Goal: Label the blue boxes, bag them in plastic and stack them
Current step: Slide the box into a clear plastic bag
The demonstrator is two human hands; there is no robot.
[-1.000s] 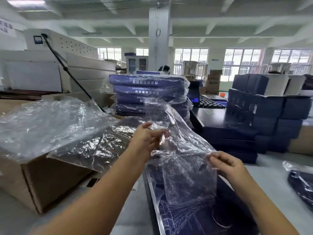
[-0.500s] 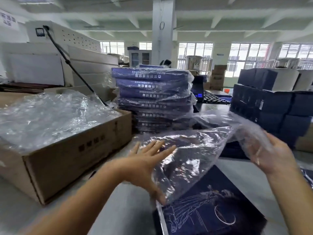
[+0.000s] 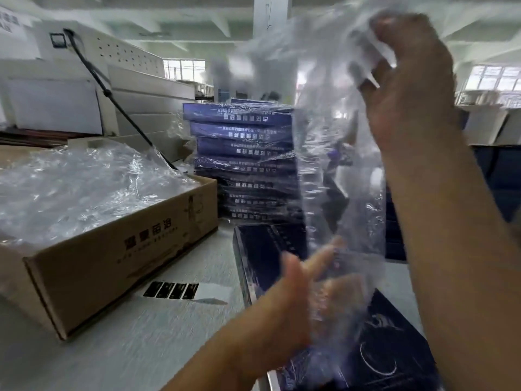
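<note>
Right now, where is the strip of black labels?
In the head view, the label strip lies on the table, left of centre, between the cardboard box and the blue box.

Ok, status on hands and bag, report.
Right hand grips top of plastic bag, raised. Left hand open at its lower end. Blue box below, not yet bagged. Nothing blocking.
</note>
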